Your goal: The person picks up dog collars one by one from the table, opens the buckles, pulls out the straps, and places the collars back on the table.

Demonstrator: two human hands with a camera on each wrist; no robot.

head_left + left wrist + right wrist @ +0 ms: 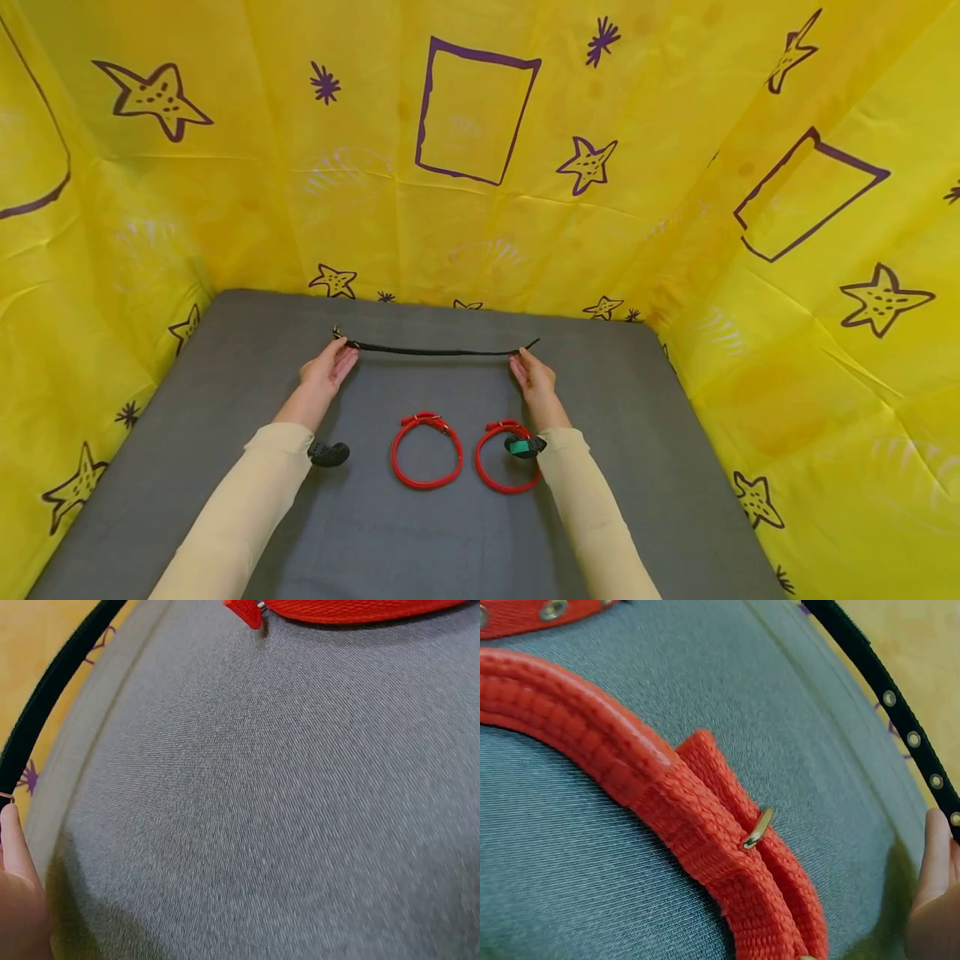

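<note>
A: Start close. What's nearest?
B: Two pale sleeves [236, 504], left and right, reaching out over a grey table [427, 550]. Black left wrist piece [330, 454] at one cuff; right wrist piece [533, 447], with a green patch, at the other.
A: Between the arms?
B: Left red collar [393, 460] and right red collar [510, 488], side by side, apart, each fastened into a ring. The right one is partly hidden by the wrist piece.
A: Hands?
B: Beyond the collars, well apart. Left hand [327, 365] pinches a black strap [435, 352] beside its brass-coloured buckle [337, 332], no gap showing at the thumb. Right hand [536, 380] pinches it near the other end; a short tip pokes out to the right.
A: Lie of the strap?
B: Stretched left to right between the hands, sagging slightly, toward the table's far side. Metal-rimmed holes [913, 739] along its right part.
A: Farthest?
B: Yellow cloth [480, 225] behind and on both sides, marked with purple-outlined stars and frames.
</note>
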